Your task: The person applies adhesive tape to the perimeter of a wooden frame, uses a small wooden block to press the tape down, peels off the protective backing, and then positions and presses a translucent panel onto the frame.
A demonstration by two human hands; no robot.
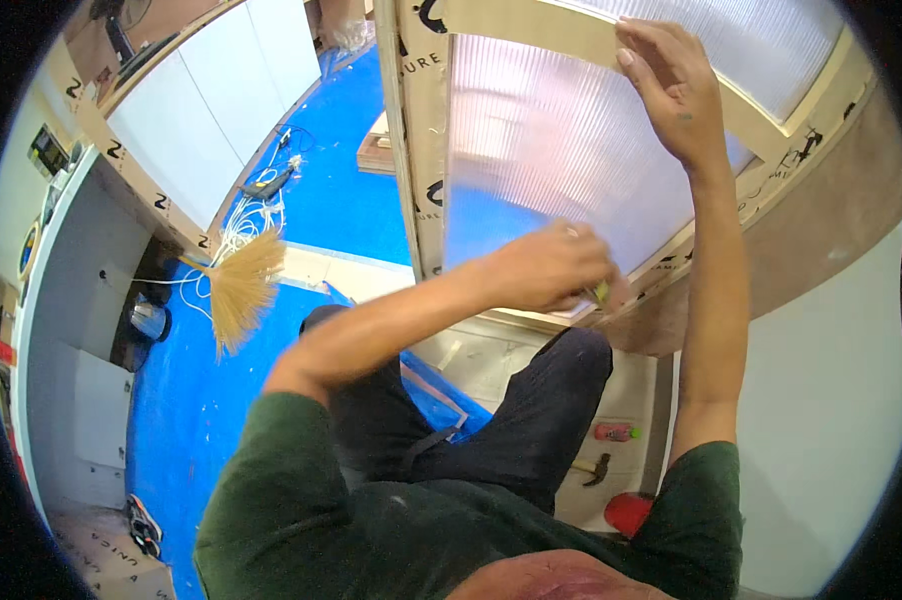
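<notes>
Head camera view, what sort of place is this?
Probably a room under renovation: blue sheeting spread underfoot, a hammer lying nearby, and a white cable loosely bundled beside a broom.

Black lettering marks the pale frame (424, 120) and lower-left brown surface (121, 578), black numerals the left-hand pale strip (137, 174).

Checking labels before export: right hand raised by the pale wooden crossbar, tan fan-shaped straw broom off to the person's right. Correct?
Not quite: the tan fan-shaped straw broom is off to the person's left, as the head view shows. The right hand is raised by the pale wooden crossbar, as you said.
</notes>
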